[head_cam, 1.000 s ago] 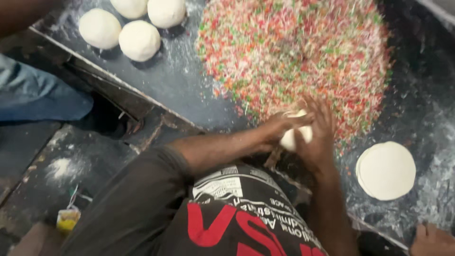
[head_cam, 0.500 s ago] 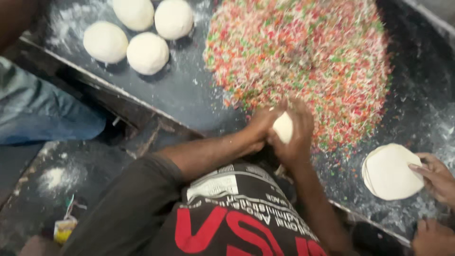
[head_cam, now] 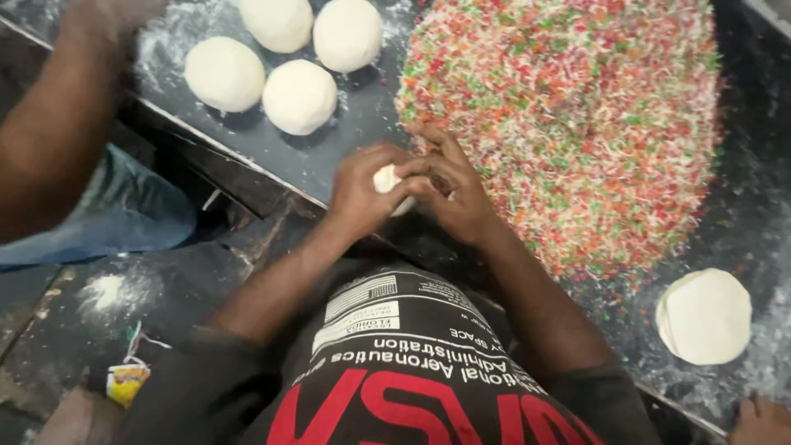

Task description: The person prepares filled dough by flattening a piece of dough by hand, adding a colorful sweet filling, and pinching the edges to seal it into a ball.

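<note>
My left hand [head_cam: 358, 194] and my right hand [head_cam: 457, 194] are cupped together around a small lump of white dough [head_cam: 387, 181] at the near edge of a dark floured worktop [head_cam: 362, 115]. Only a bit of the lump shows between the fingers. Just beyond my hands lies a big heap of red, green and pale shredded filling [head_cam: 568, 115]; my right fingertips reach its near edge.
Several round white dough balls [head_cam: 298, 96] sit at the back left of the worktop. A flat rolled dough disc [head_cam: 704, 316] lies at the right. Another person's arm [head_cam: 58, 124] is at the left, and another hand [head_cam: 762, 420] shows at the bottom right corner.
My hands, still closed on the dough lump, have shifted left along the edge of the filling heap. The other person's hand that touched the flat disc has drawn back.
</note>
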